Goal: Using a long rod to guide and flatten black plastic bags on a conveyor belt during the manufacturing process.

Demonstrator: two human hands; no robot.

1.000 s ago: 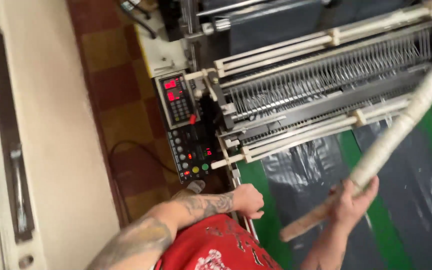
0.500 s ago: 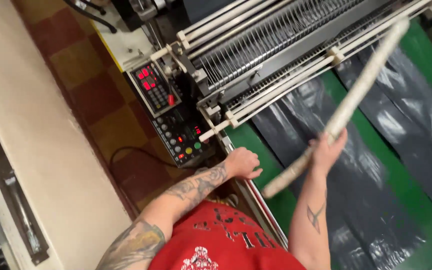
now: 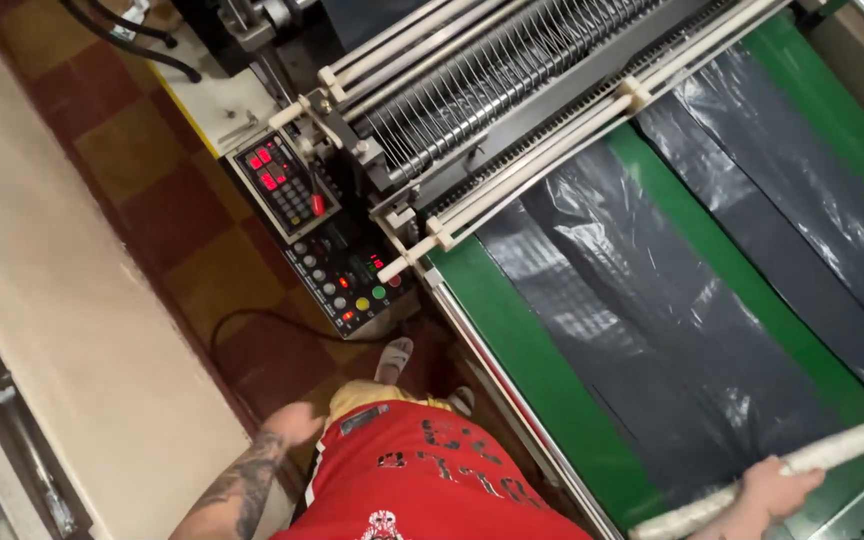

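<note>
While the right hand (image 3: 774, 487) is wrapping its fingers around a long whitish rod (image 3: 832, 455) at the lower right of the frame, the rod is lying low across the near end of the green conveyor bed (image 3: 542, 370), its long axis running from the bottom edge near the middle-right up toward the right edge, so that it is pointing slightly upward to the right. The grip is closing over the rod partway along its visible length, with a stretch of the rod sticking out on each side of the fist. Just above the rod, two dark plastic sheets (image 3: 652, 330) are lying flat on the green bed, stretching diagonally toward the upper right. At their far end, a set of pale rollers and a row of metal pins (image 3: 482, 90) are crossing the machine at the upper middle. A black control panel (image 3: 337, 265) with coloured buttons and a red-lit display is sitting left of the bed, near the centre of the frame. The left hand (image 3: 292, 422) is hanging down at the lower left, well apart from the rod, beside the person's red shorts (image 3: 422, 480); it is blurred, holding nothing that shows, and I cannot tell whether its fingers are curled or spread. A sandalled foot (image 3: 392, 358) is resting on the red and yellow tiled floor (image 3: 142, 190) just below the panel.
</note>
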